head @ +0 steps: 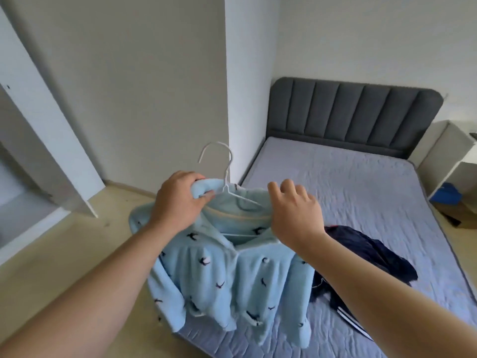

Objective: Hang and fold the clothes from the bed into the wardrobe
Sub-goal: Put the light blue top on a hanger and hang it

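Head view: grey quilted bed (361, 202), white wardrobe (38, 125); left hand (178, 200) tight on blue top (258, 280), right hand (294, 210) loose beside it.

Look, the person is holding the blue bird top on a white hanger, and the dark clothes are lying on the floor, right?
Not quite. The dark clothes lie on the bed, not on the floor, as the head view shows. The rest holds: the left hand grips the light blue bird-print top, which is on a white hanger.
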{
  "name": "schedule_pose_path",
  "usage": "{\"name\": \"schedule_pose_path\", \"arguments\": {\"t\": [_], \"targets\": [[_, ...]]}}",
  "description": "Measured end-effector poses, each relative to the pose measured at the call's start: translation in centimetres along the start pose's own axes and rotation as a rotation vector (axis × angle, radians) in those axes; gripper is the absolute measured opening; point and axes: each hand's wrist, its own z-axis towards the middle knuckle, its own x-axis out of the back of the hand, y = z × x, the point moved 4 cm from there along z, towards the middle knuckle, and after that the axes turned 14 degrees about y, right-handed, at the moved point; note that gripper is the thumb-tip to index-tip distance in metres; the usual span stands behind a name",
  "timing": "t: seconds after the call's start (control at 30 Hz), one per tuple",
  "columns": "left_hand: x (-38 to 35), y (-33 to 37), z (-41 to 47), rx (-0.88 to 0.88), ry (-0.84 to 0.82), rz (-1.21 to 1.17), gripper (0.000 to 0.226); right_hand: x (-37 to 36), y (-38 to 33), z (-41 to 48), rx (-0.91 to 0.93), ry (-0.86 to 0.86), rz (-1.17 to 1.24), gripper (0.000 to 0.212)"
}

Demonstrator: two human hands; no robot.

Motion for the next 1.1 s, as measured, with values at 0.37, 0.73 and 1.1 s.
{"name": "schedule_pose_path", "arguments": {"t": [0.37,0.73,1.1], "targets": [[10.8,-13.5,-1.8,0.105,-0.047,-0.116,0.035,-0.8,-18.4,4.4,0.012,-0.315,0.268,0.021],[21.0,-32.4,-1.9,0.413,-0.218,0.23,0.059,-3.6,-36.8,9.9,0.134,-0.084,0.368,0.018],[22.4,-37.5,3.5,0.165,-0.05,0.399,0.028,-8.0,-48.1,18.7,0.354,-0.196,0.49,0.016]]}}
